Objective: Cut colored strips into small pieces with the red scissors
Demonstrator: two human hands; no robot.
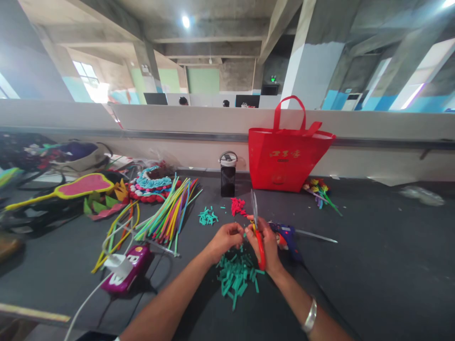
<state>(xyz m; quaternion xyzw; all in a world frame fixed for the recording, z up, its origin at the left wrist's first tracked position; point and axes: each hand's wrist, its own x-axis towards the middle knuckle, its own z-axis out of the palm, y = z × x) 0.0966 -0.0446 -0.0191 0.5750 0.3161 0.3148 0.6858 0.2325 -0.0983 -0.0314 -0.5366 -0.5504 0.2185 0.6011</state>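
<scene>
My right hand [267,244] is wrapped round a pair of scissors [261,248] with red-orange handles, its blades pointing up and away from me. Close beside it, my left hand [227,240] has its fingertips pinched together; anything between them is too small to make out. Below both hands lies a loose pile of green strips [236,277]. Farther off are a small heap of teal bits [208,216] and a heap of red bits [238,207]. Just right of my right hand, partly covered by it, a blue glue gun [289,239] lies with a clear stick at its rear.
A phone [228,181] leans on a lidded cup [228,159] beside a red bag [284,161]. Colourful pipe cleaners [170,213], a purple power strip [130,272] with a white plug and cable, and craft pieces fill the left. A small flower bunch [320,192] lies right.
</scene>
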